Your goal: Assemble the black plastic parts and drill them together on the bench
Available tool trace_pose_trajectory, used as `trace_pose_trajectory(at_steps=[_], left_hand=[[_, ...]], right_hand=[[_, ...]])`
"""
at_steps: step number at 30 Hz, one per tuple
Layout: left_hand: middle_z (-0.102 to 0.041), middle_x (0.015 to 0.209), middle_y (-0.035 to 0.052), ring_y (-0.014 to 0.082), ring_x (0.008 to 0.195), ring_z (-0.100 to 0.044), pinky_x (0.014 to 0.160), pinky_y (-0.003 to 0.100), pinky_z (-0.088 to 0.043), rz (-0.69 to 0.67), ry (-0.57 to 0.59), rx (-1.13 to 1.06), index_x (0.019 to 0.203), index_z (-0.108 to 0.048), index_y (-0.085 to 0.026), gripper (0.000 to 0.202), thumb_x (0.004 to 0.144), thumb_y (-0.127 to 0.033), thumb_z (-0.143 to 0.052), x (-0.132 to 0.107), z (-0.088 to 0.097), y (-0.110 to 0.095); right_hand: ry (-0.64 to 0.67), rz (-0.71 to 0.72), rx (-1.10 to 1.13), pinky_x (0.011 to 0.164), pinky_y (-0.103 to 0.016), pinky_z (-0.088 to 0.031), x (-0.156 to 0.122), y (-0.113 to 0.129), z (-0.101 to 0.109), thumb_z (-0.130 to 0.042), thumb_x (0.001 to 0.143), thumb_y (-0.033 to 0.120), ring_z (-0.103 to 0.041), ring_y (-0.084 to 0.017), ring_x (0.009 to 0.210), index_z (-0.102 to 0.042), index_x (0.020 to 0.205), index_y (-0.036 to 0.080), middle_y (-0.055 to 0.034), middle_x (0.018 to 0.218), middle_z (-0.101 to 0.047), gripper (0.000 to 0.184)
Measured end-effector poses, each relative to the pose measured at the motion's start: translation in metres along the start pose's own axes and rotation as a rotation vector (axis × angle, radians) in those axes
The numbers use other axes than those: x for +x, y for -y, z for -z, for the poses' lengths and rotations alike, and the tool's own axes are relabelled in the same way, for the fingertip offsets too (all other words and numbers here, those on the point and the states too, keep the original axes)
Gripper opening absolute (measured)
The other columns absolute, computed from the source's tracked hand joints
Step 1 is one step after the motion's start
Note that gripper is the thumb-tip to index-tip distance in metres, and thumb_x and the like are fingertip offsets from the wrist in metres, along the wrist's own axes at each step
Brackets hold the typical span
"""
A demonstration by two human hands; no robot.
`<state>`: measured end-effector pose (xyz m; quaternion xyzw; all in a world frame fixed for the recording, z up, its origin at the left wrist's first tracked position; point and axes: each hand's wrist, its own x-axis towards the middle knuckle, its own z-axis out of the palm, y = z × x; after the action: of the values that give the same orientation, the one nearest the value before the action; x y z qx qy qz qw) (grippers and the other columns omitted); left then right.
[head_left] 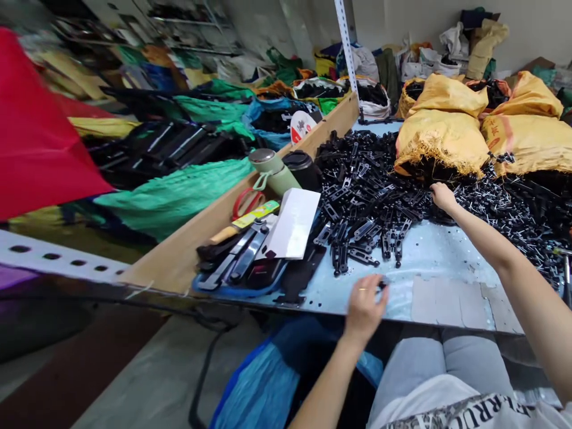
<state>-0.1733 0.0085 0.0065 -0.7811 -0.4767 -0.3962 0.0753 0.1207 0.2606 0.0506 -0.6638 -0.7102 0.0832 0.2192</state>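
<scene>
We list: left hand [365,302], at the near edge of the blue tabletop [438,256], thumb and fingers pinched on a small black part [383,285]; right hand [442,196], at the black heap [369,190] before a yellow sack [442,137], finger closure we cannot tell.

The black parts [357,229] look hard and smooth, with a low sheen, and the thin pins [496,208] glint like bare metal. The table [397,262] has a smooth, faintly glossy top; its side board [165,262] is plain matt wood. Coarse woven plastic makes the yellow sacks [442,134], fraying roughly. The green flask [283,180] is satiny, the white sheet [295,220] paper-smooth and shiny.
</scene>
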Motion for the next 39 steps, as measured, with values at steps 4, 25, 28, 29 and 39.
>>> trace_pose_trajectory(at_steps=[4, 25, 28, 29, 39], left_hand=[[-0.063, 0.087, 0.0069, 0.0203, 0.081, -0.057, 0.072, 0.034, -0.048, -0.091, 0.355, -0.144, 0.098, -0.057, -0.017, 0.015, 0.083, -0.019, -0.053, 0.002, -0.050, -0.064], [-0.062, 0.094, 0.0105, 0.0234, 0.090, -0.057, 0.078, 0.038, -0.048, 0.010, 0.420, -0.203, 0.110, -0.057, -0.015, 0.025, 0.088, -0.022, -0.047, -0.013, -0.070, -0.069], [-0.063, 0.095, 0.0107, 0.0237, 0.092, -0.058, 0.078, 0.040, -0.049, -0.008, 0.458, -0.244, 0.115, -0.056, -0.015, 0.028, 0.089, -0.019, -0.045, -0.012, -0.063, -0.063], [-0.063, 0.096, 0.0108, 0.0233, 0.093, -0.058, 0.080, 0.040, -0.049, 0.010, 0.445, -0.291, 0.115, -0.056, -0.016, 0.028, 0.089, -0.019, -0.045, -0.011, -0.062, -0.063], [-0.061, 0.094, 0.0052, 0.0044, 0.049, -0.051, 0.048, 0.019, -0.046, 0.488, 0.282, -0.955, 0.117, -0.059, -0.019, 0.033, 0.089, -0.032, -0.049, 0.031, -0.055, -0.121]], right_hand=[[-0.085, -0.138, 0.084, 0.091, -0.039, -0.041, 0.053, 0.021, -0.022, -0.046, 0.090, 0.033, -0.052, -0.026, 0.107, -0.050, 0.118, 0.012, -0.0173, 0.114, -0.058, 0.035], [-0.032, 0.569, 0.086, 0.077, -0.038, -0.051, -0.217, 0.030, 0.052, -0.054, 0.087, 0.033, -0.060, -0.023, 0.089, -0.062, 0.105, 0.020, -0.0115, 0.097, -0.065, 0.023], [0.136, 0.412, 0.007, 0.080, -0.044, -0.049, -0.260, 0.009, 0.008, -0.050, 0.089, 0.036, -0.058, -0.027, 0.096, -0.058, 0.119, 0.025, -0.0131, 0.111, -0.060, 0.034], [0.150, 0.337, 0.033, 0.082, -0.044, -0.048, -0.268, 0.002, 0.001, -0.049, 0.089, 0.039, -0.057, -0.027, 0.097, -0.056, 0.123, 0.027, -0.0127, 0.111, -0.060, 0.037], [0.339, -0.154, 1.129, 0.048, -0.026, -0.047, -0.274, 0.010, 0.024, -0.043, 0.089, 0.054, -0.050, -0.011, 0.049, -0.033, 0.142, 0.024, 0.0009, 0.065, -0.056, 0.063]])
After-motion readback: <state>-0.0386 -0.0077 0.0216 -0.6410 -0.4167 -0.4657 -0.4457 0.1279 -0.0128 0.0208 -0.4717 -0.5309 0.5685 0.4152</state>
